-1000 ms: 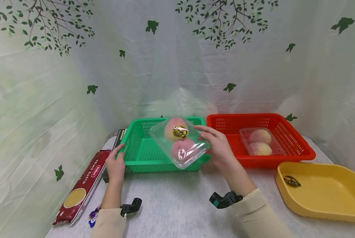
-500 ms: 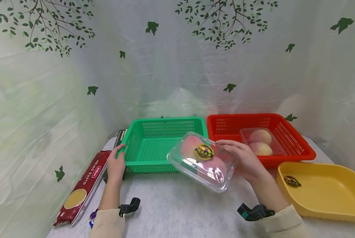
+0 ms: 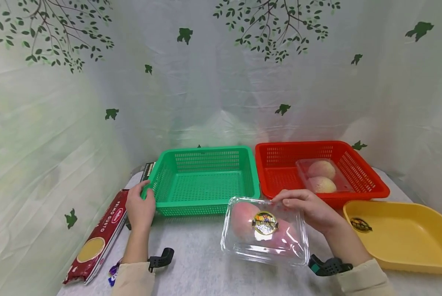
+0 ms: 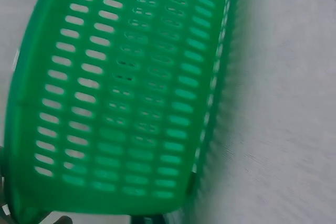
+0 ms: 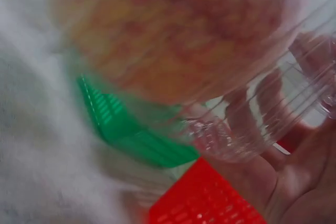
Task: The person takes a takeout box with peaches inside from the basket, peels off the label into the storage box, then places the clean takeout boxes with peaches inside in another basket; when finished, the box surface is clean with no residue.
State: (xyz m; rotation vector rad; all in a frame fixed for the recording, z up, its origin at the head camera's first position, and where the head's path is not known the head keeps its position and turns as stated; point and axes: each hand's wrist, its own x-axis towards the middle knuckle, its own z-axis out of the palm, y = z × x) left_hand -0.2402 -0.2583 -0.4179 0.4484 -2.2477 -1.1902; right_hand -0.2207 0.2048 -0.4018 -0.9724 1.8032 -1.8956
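Observation:
A clear plastic clamshell box of peaches (image 3: 265, 240) with a round black-and-gold label hangs above the front of the table in the head view. My right hand (image 3: 311, 207) grips its upper right edge, fingers over the lid. The right wrist view shows a peach (image 5: 178, 35) close up through the ribbed plastic, with the fingers behind the box wall. My left hand (image 3: 141, 205) holds the left rim of the green basket (image 3: 202, 209), its thumb and fingers at the rim. In the left wrist view, the perforated side of the basket hides most of that hand.
Behind and to the right, a red basket (image 3: 276, 166) holds another box of peaches (image 3: 321, 176). A yellow tray (image 3: 409, 230) with a label stands at front right. On the left lie a dark red packet (image 3: 98, 238) and a small purple wrapper (image 3: 113, 272).
My right hand has brought the box of peaches from over the green basket toward the front right, turning it more level. The left hand has stayed at the basket rim.

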